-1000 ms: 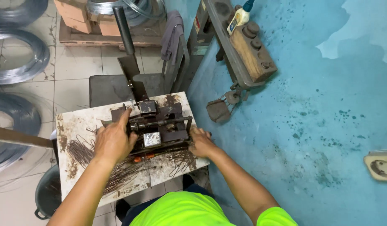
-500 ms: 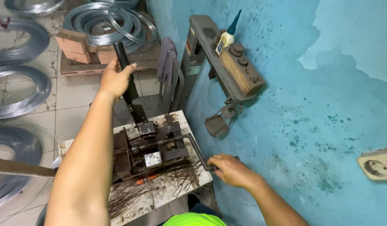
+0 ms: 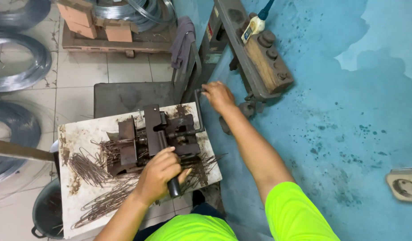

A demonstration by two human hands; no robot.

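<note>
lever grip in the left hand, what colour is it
Black: the cylindrical lever grip pokes out below the left hand, clearest in the head view.

Your left hand (image 3: pixel 158 175) grips a dark lever handle (image 3: pixel 172 186), matt black, rubbery-looking. The bending jig (image 3: pixel 159 138) is dull brown metal, rusty, rough. The white bench top (image 3: pixel 81 134) is chipped, stained with rust. The bent wire pieces (image 3: pixel 99 203) are thin metal, dull brown. Your right hand (image 3: pixel 218 96) sits at a dark metal crank rod (image 3: pixel 199 111). Wire coils (image 3: pixel 18 58) are shiny grey metal. Blue wall (image 3: pixel 339 111) matt, blotchy, flaking. Your sleeve (image 3: pixel 295 214) is smooth neon-yellow cloth.
</note>
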